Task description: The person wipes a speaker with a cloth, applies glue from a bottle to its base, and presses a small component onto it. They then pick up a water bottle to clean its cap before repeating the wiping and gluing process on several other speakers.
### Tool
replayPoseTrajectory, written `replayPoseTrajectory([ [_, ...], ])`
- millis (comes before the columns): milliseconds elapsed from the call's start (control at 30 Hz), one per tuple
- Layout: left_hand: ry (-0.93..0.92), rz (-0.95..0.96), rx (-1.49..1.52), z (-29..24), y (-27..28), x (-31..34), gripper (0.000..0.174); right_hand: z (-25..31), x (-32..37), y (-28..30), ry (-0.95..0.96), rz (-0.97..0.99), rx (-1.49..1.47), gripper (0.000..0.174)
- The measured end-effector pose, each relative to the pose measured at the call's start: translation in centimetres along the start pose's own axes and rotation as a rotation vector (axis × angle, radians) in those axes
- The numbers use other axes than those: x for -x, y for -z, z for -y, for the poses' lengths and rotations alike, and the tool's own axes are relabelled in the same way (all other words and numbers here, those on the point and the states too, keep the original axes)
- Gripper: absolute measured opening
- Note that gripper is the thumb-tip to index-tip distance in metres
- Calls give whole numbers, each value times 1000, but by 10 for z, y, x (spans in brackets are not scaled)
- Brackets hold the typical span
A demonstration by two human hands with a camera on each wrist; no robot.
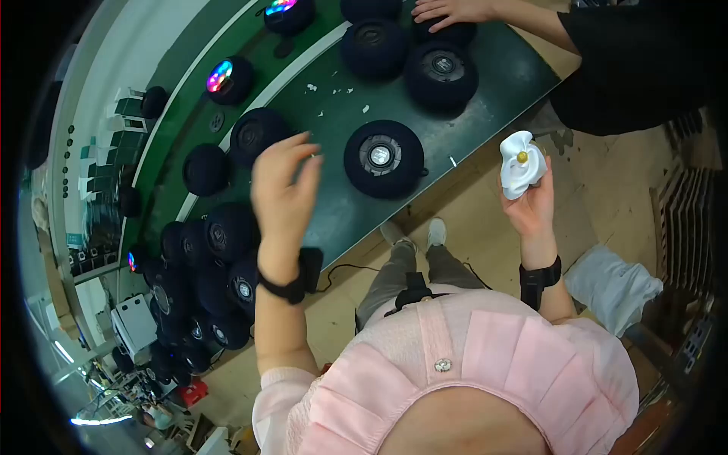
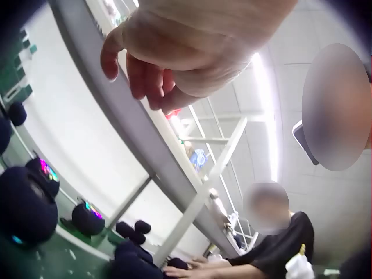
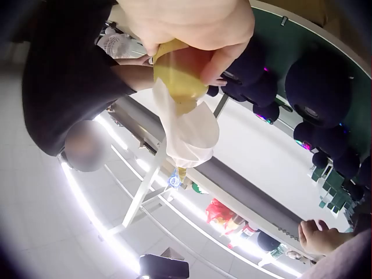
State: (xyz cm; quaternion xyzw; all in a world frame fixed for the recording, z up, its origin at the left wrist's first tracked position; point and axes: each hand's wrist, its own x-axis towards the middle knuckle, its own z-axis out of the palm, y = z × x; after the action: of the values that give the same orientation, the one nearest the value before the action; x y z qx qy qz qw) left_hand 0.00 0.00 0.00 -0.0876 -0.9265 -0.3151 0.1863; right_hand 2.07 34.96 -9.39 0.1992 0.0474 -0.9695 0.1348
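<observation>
My right hand (image 1: pixel 532 211) grips a yellow bottle-like thing (image 3: pixel 177 70) at the right, off the table's edge. White, petal-like soft material (image 3: pixel 195 133) spreads around its end, with a yellow tip (image 1: pixel 522 157) in the middle. Raised over the bench, my left hand (image 1: pixel 284 186) has its fingers loosely bent and nothing between them. A dark round speaker (image 1: pixel 406 178) with a silver-centred base facing up lies on the green bench between my hands. Another dark round speaker (image 1: pixel 262 125) sits just beyond my left fingers.
Another person's hand (image 1: pixel 453 9) rests on a speaker at the far end of the green bench (image 1: pixel 330 220). Many dark speakers (image 1: pixel 227 231) crowd the left side. Some have lit coloured faces (image 1: pixel 220 76). White scraps (image 1: pixel 312 88) dot the bench. A plastic bag (image 1: pixel 610 284) lies at right.
</observation>
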Motion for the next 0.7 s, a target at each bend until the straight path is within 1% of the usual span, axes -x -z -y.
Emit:
replayPoseTrajectory([
  [33, -134, 86, -34, -7, -17, -11, 22, 1, 0, -1, -20, 15, -6, 56],
  [100, -370, 234, 11, -7, -49, -30, 25, 0, 1, -3, -30, 25, 8, 56],
  [167, -458, 426, 114, -5, -75, -45, 26, -1, 1, -4, -9, -17, 8, 55],
  [200, -498, 454, 133, -5, -85, -48, 26, -4, 3, -9, -11, -18, 12, 55],
  [233, -498, 450, 135, -4, -90, -51, 26, -9, 7, -19, 30, -66, 63, 47],
  [267, -459, 571, 119, -2, -92, -54, 28, -13, 9, -24, 70, -111, 109, 40],
  [300, -419, 693, 103, -3, -92, -57, 30, -13, 11, -23, 71, -108, 108, 40],
  [433, -383, 731, 80, -2, -88, -63, 36, -17, 12, -19, 76, -145, 116, 42],
  [500, -361, 782, -36, 0, -86, -67, 40, -18, 10, -16, 68, -159, 105, 43],
  [533, -361, 784, -37, 4, -84, -67, 40, -19, 9, -13, 70, -152, 104, 44],
  [600, -427, 705, 21, 13, -80, -64, 39, -21, 6, -11, 72, -148, 97, 45],
  [633, -426, 709, 20, 14, -78, -63, 39, -22, 4, -12, 68, -161, 86, 45],
  [700, -477, 739, -257, 14, -72, -61, 34, -25, -2, -13, 60, -175, 70, 45],
])
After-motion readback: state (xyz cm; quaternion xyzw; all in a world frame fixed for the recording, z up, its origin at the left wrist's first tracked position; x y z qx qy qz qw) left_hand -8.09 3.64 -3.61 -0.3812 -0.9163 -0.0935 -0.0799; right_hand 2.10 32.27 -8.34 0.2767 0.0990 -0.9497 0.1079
